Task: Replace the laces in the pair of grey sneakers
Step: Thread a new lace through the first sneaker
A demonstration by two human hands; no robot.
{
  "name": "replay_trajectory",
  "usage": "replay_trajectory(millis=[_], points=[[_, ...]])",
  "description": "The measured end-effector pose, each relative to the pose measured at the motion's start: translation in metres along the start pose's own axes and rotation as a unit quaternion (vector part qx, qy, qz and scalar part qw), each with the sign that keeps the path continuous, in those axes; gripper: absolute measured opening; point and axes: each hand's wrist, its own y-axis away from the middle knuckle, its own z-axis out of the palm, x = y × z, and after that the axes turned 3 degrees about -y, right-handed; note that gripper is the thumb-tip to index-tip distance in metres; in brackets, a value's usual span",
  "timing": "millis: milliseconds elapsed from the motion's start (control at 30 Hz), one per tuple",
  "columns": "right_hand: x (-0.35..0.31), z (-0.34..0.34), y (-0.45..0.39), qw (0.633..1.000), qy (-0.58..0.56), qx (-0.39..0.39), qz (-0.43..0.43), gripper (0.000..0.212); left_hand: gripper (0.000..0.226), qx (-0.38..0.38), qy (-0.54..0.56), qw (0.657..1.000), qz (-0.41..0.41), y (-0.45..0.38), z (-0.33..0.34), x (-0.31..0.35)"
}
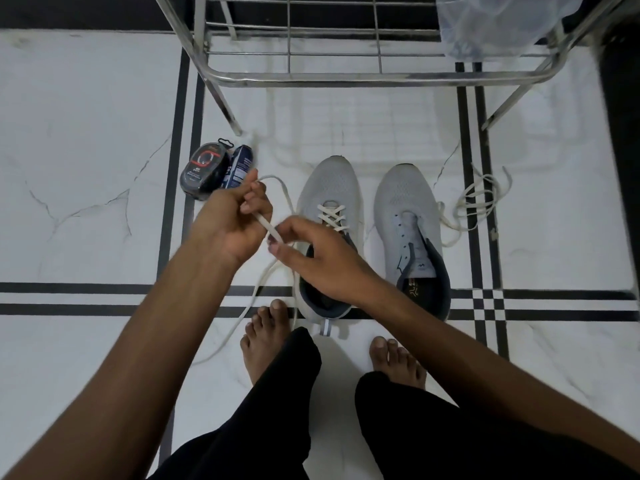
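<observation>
A home, likely an entryway or hall: glossy white marble-look floor tiles (86, 140) with black border strips, a steel wire shoe rack (346, 76) at the frame's top, and bare feet (266, 337) at lower centre.

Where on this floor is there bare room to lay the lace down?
Free: the white floor left of the double black stripe, below the polish packs. Crowded: the middle tile, with both grey sneakers, a loose lace to their right, and both hands holding the lace.

Grey sneakers (329, 195), white laces (332, 214); white marble floor (86, 133), black stripes.
</observation>
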Motion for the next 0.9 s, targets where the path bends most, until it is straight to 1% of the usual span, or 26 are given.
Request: replay_trajectory(millis=[33, 100, 133, 167, 200, 233, 267, 333, 367, 400, 433, 467, 500, 533, 567, 600, 667, 700, 733, 800, 833, 867, 900], points=[[0.0, -0.002, 0.001, 1.0, -0.011, -0.012, 0.004, 0.016, 0.024, 0.005, 0.011, 1.0, 0.011, -0.002, -0.002, 0.005], [0.009, -0.012, 0.005, 0.998, -0.027, -0.045, 0.026, 0.02, 0.025, 0.016, 0.014, 0.999, 0.042, -0.008, -0.01, 0.017], [0.013, -0.018, 0.008, 0.997, -0.039, -0.055, 0.038, 0.02, 0.024, 0.026, -0.012, 0.998, 0.063, -0.013, -0.015, 0.021], [0.018, -0.025, 0.011, 0.997, -0.039, -0.051, 0.041, 0.019, 0.024, 0.042, -0.072, 0.992, 0.093, -0.018, -0.021, 0.023], [0.023, -0.033, 0.013, 0.999, -0.021, -0.033, 0.037, 0.019, 0.024, 0.064, -0.169, 0.975, 0.132, -0.022, -0.028, 0.024], [0.029, -0.04, 0.014, 0.999, 0.011, -0.008, 0.031, 0.019, 0.025, 0.087, -0.289, 0.937, 0.175, -0.026, -0.036, 0.022], [0.034, -0.047, 0.014, 0.999, 0.041, 0.014, 0.032, 0.019, 0.025, 0.103, -0.41, 0.881, 0.212, -0.029, -0.044, 0.02], [0.043, -0.056, 0.012, 0.996, 0.071, 0.04, 0.045, 0.016, 0.023, 0.093, -0.611, 0.745, 0.251, -0.032, -0.057, 0.009], [0.045, -0.059, 0.01, 0.995, 0.065, 0.057, 0.057, 0.012, 0.021, 0.083, -0.701, 0.661, 0.253, -0.032, -0.059, 0.002], [0.048, -0.06, 0.008, 0.993, 0.042, 0.08, 0.074, 0.005, 0.024, 0.08, -0.779, 0.563, 0.262, -0.032, -0.059, -0.006], [0.048, -0.059, 0.005, 0.99, 0.009, 0.106, 0.089, 0.006, 0.035, 0.074, -0.825, 0.476, 0.296, -0.03, -0.057, -0.014], [0.049, -0.058, 0.004, 0.986, -0.025, 0.131, 0.1, 0.015, 0.046, 0.043, -0.834, 0.423, 0.352, -0.027, -0.053, -0.022], [0.049, -0.057, 0.002, 0.982, -0.058, 0.149, 0.105, 0.022, 0.053, -0.012, -0.822, 0.405, 0.4, -0.024, -0.047, -0.03], [0.049, -0.057, 0.001, 0.977, -0.088, 0.162, 0.108, 0.027, 0.056, -0.078, -0.805, 0.413, 0.419, -0.02, -0.041, -0.036], [0.049, -0.056, 0.0, 0.972, -0.119, 0.17, 0.109, 0.029, 0.055, -0.132, -0.793, 0.432, 0.409, -0.017, -0.036, -0.044], [0.048, -0.056, -0.001, 0.967, -0.149, 0.172, 0.11, 0.03, 0.05, -0.159, -0.791, 0.45, 0.383, -0.016, -0.032, -0.05], [0.047, -0.055, -0.002, 0.962, -0.182, 0.166, 0.115, 0.026, 0.031, -0.157, -0.792, 0.477, 0.348, -0.016, -0.028, -0.057], [0.048, -0.055, -0.002, 0.964, -0.171, 0.165, 0.117, 0.023, 0.021, -0.15, -0.791, 0.479, 0.349, -0.018, -0.028, -0.057], [0.049, -0.055, -0.002, 0.969, -0.135, 0.17, 0.119, 0.021, 0.014, -0.144, -0.793, 0.468, 0.361, -0.021, -0.028, -0.055], [0.054, -0.058, 0.004, 0.971, -0.022, 0.198, 0.129, 0.025, 0.014, -0.128, -0.81, 0.418, 0.39, -0.027, -0.032, -0.051], [0.057, -0.06, 0.008, 0.97, 0.024, 0.199, 0.136, 0.028, 0.015, -0.117, -0.819, 0.394, 0.4, -0.029, -0.035, -0.049], [0.059, -0.061, 0.012, 0.972, 0.053, 0.179, 0.141, 0.03, 0.016, -0.11, -0.823, 0.379, 0.409, -0.03, -0.038, -0.047], [0.06, -0.061, 0.015, 0.976, 0.081, 0.141, 0.145, 0.032, 0.017, -0.106, -0.825, 0.367, 0.417, -0.03, -0.038, -0.048]])
